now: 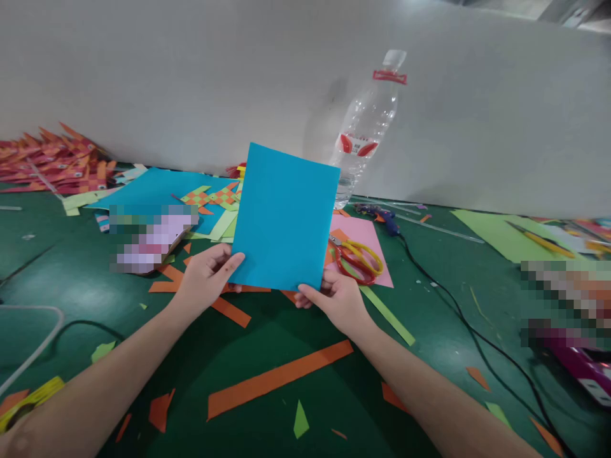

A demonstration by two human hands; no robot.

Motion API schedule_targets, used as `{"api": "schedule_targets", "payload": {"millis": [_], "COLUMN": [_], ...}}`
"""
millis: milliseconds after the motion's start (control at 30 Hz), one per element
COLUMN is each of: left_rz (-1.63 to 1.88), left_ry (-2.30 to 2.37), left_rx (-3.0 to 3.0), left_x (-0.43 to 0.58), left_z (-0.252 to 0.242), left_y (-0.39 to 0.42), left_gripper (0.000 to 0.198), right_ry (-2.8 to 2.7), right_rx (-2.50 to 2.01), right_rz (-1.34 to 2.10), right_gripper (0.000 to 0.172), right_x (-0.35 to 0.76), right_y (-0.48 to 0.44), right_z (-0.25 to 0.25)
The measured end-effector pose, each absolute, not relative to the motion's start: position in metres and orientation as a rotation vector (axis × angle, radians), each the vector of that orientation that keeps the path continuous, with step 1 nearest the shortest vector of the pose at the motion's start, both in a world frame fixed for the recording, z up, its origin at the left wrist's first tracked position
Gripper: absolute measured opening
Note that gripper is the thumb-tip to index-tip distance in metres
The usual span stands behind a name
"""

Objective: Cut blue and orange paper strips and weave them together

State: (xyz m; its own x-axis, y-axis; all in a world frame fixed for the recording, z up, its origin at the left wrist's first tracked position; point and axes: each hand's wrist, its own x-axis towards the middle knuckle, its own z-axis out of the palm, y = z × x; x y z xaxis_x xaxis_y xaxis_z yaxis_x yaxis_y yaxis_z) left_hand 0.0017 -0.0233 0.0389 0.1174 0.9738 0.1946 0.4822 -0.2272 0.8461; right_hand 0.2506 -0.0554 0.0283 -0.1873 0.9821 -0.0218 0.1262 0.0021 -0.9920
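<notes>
A plain blue sheet of paper [286, 216] is held up over the table, tilted slightly, its face toward me. My left hand [205, 280] pinches its lower left corner, thumb in front. At the lower right corner my right hand [337, 299] grips it the same way. Behind the right hand, scissors [358, 259] with red and yellow handles lie on a pink sheet [377, 242]. Orange paper strips [231, 312] rest beneath and behind the left hand. Nearer to me is one long orange strip [281, 380]. The sheet hides part of the table behind it.
A clear plastic bottle [365, 127] stands behind the sheet by the grey wall. A glue gun [382, 217] trails a black cord [458, 305] along the right. Woven red-orange paper pieces [62, 162] pile up far left. A pencil [541, 240] lies on green paper [491, 235].
</notes>
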Motion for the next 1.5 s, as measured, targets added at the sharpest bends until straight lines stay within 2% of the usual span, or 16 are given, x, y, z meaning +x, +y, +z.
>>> {"api": "schedule_targets", "payload": {"millis": [167, 367, 533, 700, 733, 833, 933, 1067, 1167, 1200, 1267, 1367, 1500], "left_rz": [1.033, 1.074, 1.069, 0.887, 0.877, 0.871, 0.861, 0.843, 0.785, 0.773, 0.757, 0.734, 0.689], "left_ry": [1.403, 1.415, 1.329, 1.156, 1.145, 1.146, 1.160, 1.140, 1.082, 1.074, 1.068, 1.053, 1.032], "left_rx": [1.777, 1.805, 1.785, 1.821, 1.822, 1.816, 1.807, 1.854, 1.908, 1.912, 1.897, 1.853, 1.850], "left_x": [0.000, -0.002, -0.008, -0.008, -0.008, -0.006, -0.006, -0.010, -0.012, -0.012, -0.011, -0.010, -0.010], "left_z": [0.036, 0.032, 0.031, 0.027, 0.026, 0.027, 0.028, 0.028, 0.027, 0.027, 0.027, 0.027, 0.027], "left_y": [-0.019, -0.016, -0.013, -0.011, -0.011, -0.011, -0.010, -0.008, -0.006, -0.006, -0.005, -0.006, -0.006], "left_gripper": [0.035, 0.035, 0.036, 0.039, 0.040, 0.041, 0.041, 0.042, 0.044, 0.044, 0.043, 0.040, 0.041], "right_ry": [-1.392, -1.417, -1.594, -1.464, -1.431, -1.335, -1.217, -1.335, -1.401, -1.395, -1.351, -1.287, -1.272], "right_rx": [-1.186, -1.133, -1.178, -1.080, -1.073, -1.118, -1.170, -1.180, -1.256, -1.263, -1.243, -1.275, -1.292], "right_rz": [1.300, 1.310, 1.202, 1.280, 1.306, 1.442, 1.466, 1.258, 1.103, 1.085, 1.090, 1.116, 0.898], "right_gripper": [0.034, 0.039, 0.027, 0.060, 0.058, 0.035, 0.044, 0.047, 0.076, 0.080, 0.073, 0.050, 0.044], "right_x": [0.252, 0.253, 0.260, 0.263, 0.263, 0.264, 0.264, 0.269, 0.276, 0.278, 0.280, 0.281, 0.284], "right_y": [-0.051, -0.051, -0.050, -0.047, -0.046, -0.043, -0.042, -0.043, -0.039, -0.037, -0.033, -0.029, -0.026], "right_z": [0.026, 0.024, 0.025, 0.025, 0.023, 0.015, 0.010, 0.022, 0.031, 0.031, 0.029, 0.023, 0.019]}}
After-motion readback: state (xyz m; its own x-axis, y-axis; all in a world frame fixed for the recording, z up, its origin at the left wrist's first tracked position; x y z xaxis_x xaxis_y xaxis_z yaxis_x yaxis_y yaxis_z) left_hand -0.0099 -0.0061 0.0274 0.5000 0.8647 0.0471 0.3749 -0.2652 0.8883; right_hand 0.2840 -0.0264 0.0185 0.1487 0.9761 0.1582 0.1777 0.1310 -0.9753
